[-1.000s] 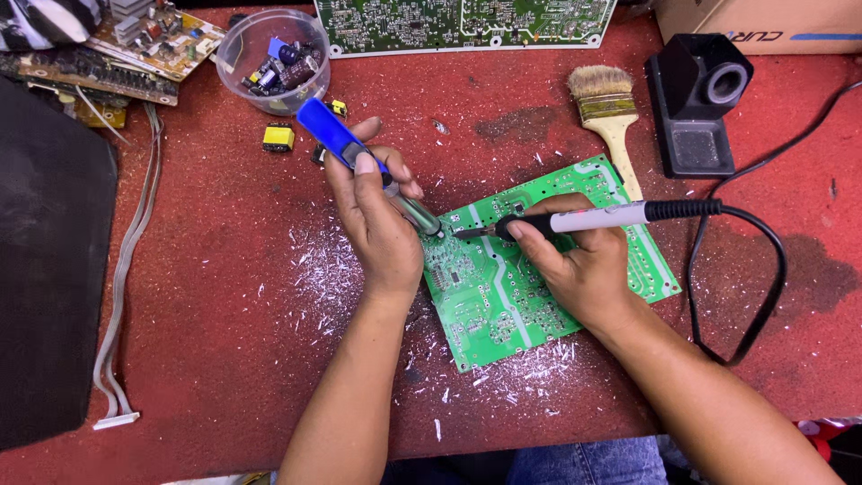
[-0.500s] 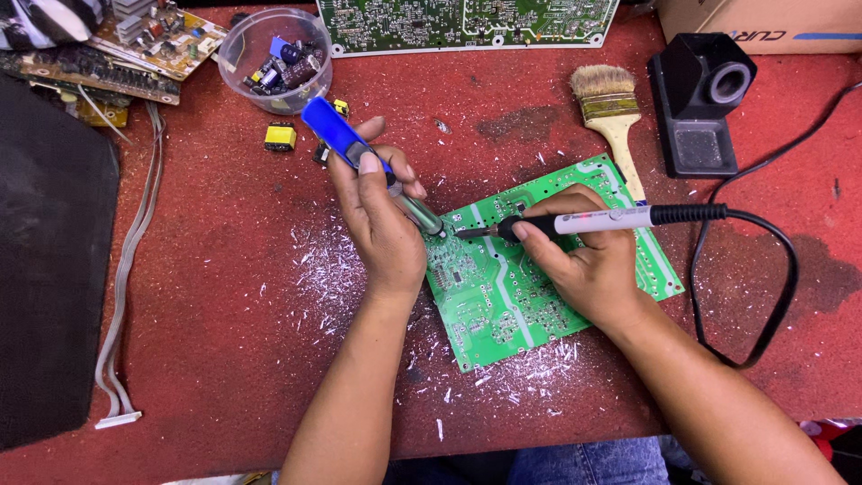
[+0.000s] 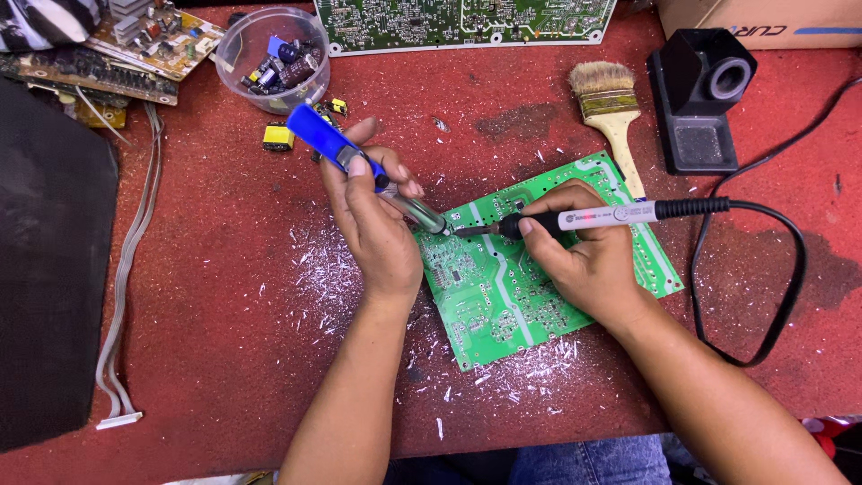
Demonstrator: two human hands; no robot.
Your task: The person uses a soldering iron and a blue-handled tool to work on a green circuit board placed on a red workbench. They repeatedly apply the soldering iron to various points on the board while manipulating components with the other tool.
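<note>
On the green circuit board [image 3: 503, 296], left hand [image 3: 373, 224] grips desoldering pump [image 3: 359, 166], right hand [image 3: 584, 260] grips soldering iron [image 3: 611, 214].

A worn red worktop [image 3: 224, 359] under even, bright light.

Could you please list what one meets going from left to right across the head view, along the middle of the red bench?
Grey ribbon cable → left hand with blue desoldering pump → green circuit board → right hand with soldering iron → black cord.

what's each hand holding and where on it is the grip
The left hand holds a blue desoldering pump around its middle. The right hand holds a soldering iron pen-style, at the front of its handle.
</note>
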